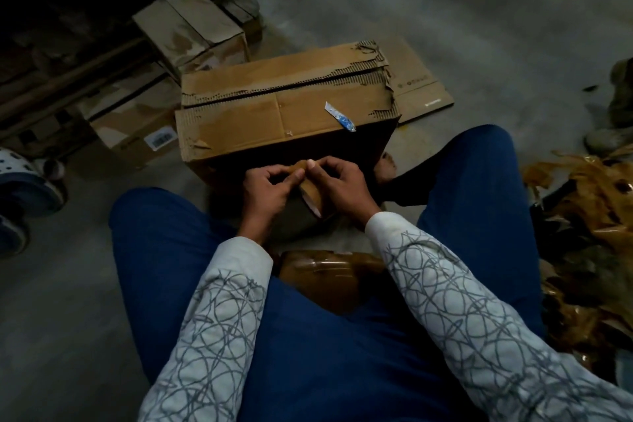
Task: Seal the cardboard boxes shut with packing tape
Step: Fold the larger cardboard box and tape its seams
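Observation:
A worn cardboard box with torn, ragged flaps stands on the floor just beyond my knees, its two top flaps folded down with a gap between them. A small blue-and-white cutter lies on its near flap. In front of the box, both hands hold a roll of brown packing tape. My left hand pinches at the roll's top edge with thumb and fingers. My right hand grips the roll from the right, thumb pressed on the tape surface.
More cardboard boxes lie at the back left, one with a barcode label. A flattened carton lies behind the box. Crumpled brown tape scraps pile at the right. Another brown taped bundle sits between my legs.

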A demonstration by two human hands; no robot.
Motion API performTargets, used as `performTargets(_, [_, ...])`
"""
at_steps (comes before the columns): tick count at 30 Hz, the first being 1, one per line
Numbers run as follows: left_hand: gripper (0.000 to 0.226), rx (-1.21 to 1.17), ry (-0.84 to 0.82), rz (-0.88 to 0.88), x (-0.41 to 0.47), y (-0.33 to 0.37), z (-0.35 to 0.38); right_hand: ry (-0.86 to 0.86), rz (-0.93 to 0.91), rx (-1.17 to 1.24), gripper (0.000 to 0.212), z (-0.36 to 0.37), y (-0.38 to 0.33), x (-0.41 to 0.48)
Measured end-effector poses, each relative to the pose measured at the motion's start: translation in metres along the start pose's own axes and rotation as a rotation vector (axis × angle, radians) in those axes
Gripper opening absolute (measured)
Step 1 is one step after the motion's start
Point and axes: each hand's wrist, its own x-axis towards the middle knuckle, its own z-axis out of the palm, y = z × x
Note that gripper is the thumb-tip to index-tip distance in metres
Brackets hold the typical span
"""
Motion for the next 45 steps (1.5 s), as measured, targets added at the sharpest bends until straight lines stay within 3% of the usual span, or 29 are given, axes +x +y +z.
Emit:
performTargets(7, [0.006, -0.091, 0.132, -0.037, 0.0, 0.004, 0.004, 0.033, -0.106, -0.049, 0.026, 0.011, 0.0, -0.006])
performTargets(14, [0.016, 0.084, 0.116, 0.039, -0.002, 0.0, 0.004, 0.086, -0.09, -0.114, 0.04, 0.01, 0.009, 0.0])
performTargets(19, [0.019, 0.066, 0.168, 0.037, 0.003, -0.002, 0.006, 0.044, -0.074, -0.041, 0.033, 0.008, 0.006, 0.0])
performTargets(27, [0.014, -0.037, 0.284, 0.049, 0.002, 0.002, 0.004, -0.127, -0.023, 0.026, 0.044, 0.004, -0.006, -0.01])
performTargets(34, [0.018, -0.042, 0.316, 0.043, 0.003, 0.003, 0.004, -0.147, -0.068, -0.098, 0.052, 0.0, -0.009, -0.012])
performTargets(40, [0.02, 0.051, 0.312, 0.064, 0.003, -0.001, 0.004, -0.222, -0.124, -0.255, 0.075, 0.003, -0.008, -0.015])
performTargets(45, [0.028, 0.085, 0.248, 0.063, 0.003, -0.001, 0.003, -0.208, -0.141, -0.282, 0.073, 0.001, -0.006, -0.014])
